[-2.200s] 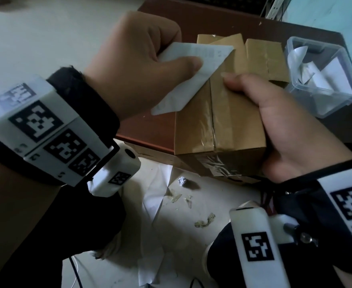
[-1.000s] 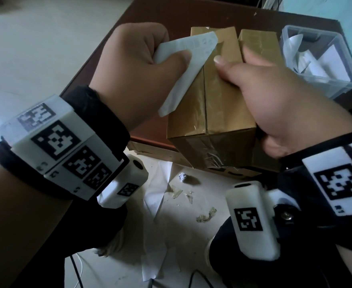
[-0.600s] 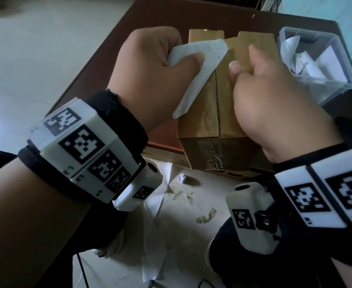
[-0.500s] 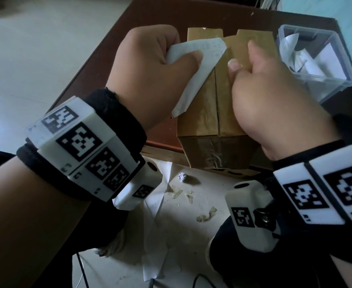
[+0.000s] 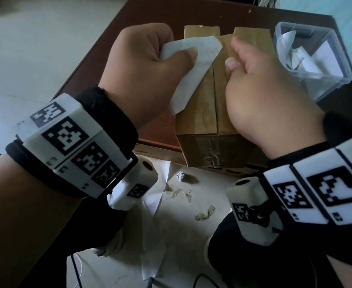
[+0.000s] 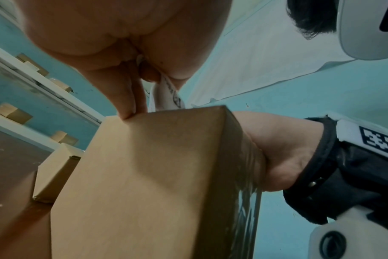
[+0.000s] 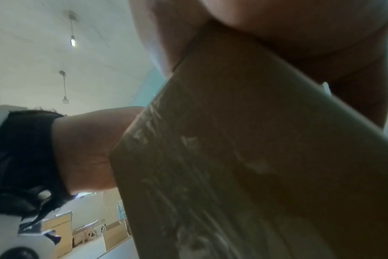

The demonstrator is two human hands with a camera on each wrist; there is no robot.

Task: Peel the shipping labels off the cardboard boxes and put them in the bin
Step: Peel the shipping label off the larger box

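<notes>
A brown cardboard box is held up over the near edge of the table. My left hand pinches a white shipping label between thumb and curled fingers, with the label's far corner lying against the box top. In the left wrist view the label rises from the top edge of the box. My right hand grips the box from the right, its thumb pressed on the top. The clear plastic bin at the right holds several white labels.
More cardboard boxes stand behind the held one on the dark brown table. Below the table edge, the floor carries white paper sheets, a crumpled ball and tape scraps. Shelves with small boxes line the blue wall.
My right hand has slid from the box's near right side up onto its top. The left hand, still pinching the label, has shifted slightly with the box. In the last half second almost nothing moved.
</notes>
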